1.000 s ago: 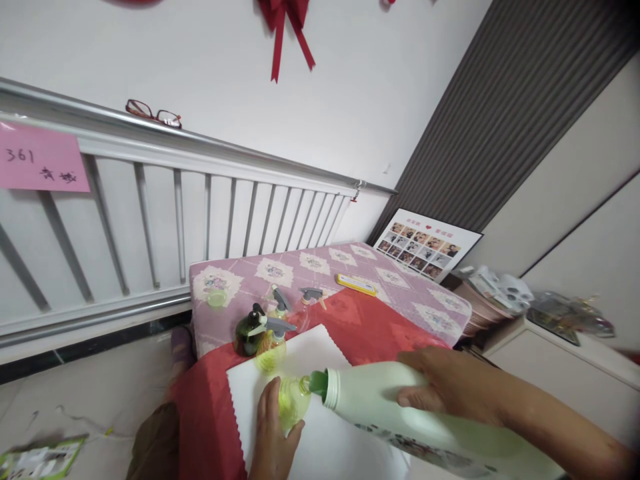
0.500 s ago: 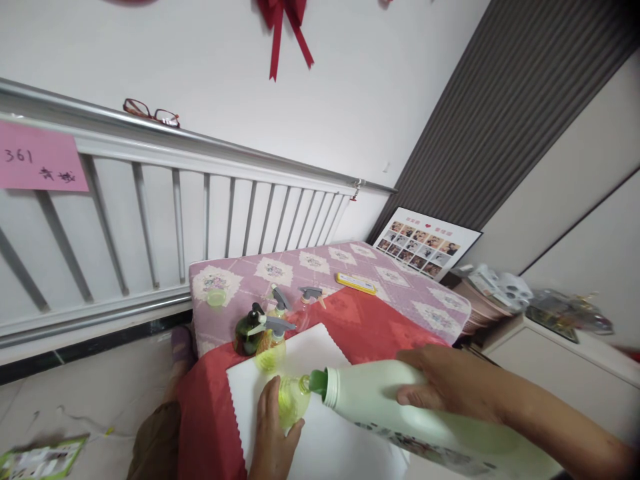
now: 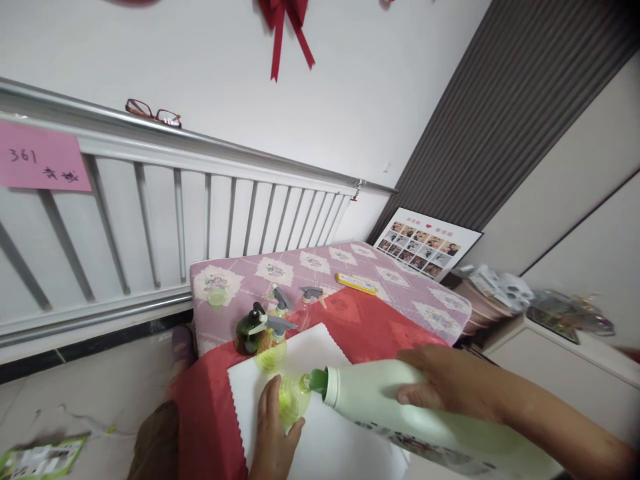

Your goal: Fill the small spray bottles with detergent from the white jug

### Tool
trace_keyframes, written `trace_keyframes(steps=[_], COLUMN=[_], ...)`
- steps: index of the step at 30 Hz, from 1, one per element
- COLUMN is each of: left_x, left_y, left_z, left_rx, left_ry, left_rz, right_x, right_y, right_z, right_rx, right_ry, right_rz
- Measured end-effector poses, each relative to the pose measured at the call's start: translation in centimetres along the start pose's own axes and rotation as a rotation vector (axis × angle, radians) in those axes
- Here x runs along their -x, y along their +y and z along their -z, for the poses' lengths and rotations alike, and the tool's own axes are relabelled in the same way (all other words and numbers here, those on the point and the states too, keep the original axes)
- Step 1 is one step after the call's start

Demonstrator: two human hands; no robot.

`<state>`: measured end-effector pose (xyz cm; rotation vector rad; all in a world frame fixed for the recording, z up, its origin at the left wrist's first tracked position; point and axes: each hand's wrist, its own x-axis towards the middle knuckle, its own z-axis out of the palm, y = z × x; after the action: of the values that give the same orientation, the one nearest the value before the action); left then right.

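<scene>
My right hand is closed around a large pale green detergent bottle, which lies tipped on its side with its green spout at the neck of a small bottle. That small clear yellow-green bottle has no top on it and stands on a white sheet. Curled round its near left side, my left hand grips it between thumb and fingers. Just behind are spray bottles with grey triggers, one yellow and one pinkish, and a dark green pump bottle.
The table wears a purple floral cloth and a red cloth. A green lid and a yellow case lie on it. Behind runs a white radiator; a photo board leans at the back right.
Both hands and both bottles keep almost the same pose. The view has shifted very slightly.
</scene>
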<state>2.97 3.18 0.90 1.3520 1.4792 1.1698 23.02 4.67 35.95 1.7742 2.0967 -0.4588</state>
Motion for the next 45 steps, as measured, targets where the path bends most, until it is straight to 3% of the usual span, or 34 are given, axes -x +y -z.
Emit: trace_keyframes(steps=[23,45], left_x=[-0.13,-0.01], left_y=[-0.79,-0.15], left_z=[-0.30,-0.19], left_rx=[0.000,-0.028], left_ry=[0.021,0.044], left_rz=[-0.030,-0.039], right_x=[0.40,0.18], right_y=[-0.31,-0.03], right_z=[0.21,0.16], right_rx=[-0.015,-0.014], right_ry=[0.003,0.009], right_rz=[0.005,0.000])
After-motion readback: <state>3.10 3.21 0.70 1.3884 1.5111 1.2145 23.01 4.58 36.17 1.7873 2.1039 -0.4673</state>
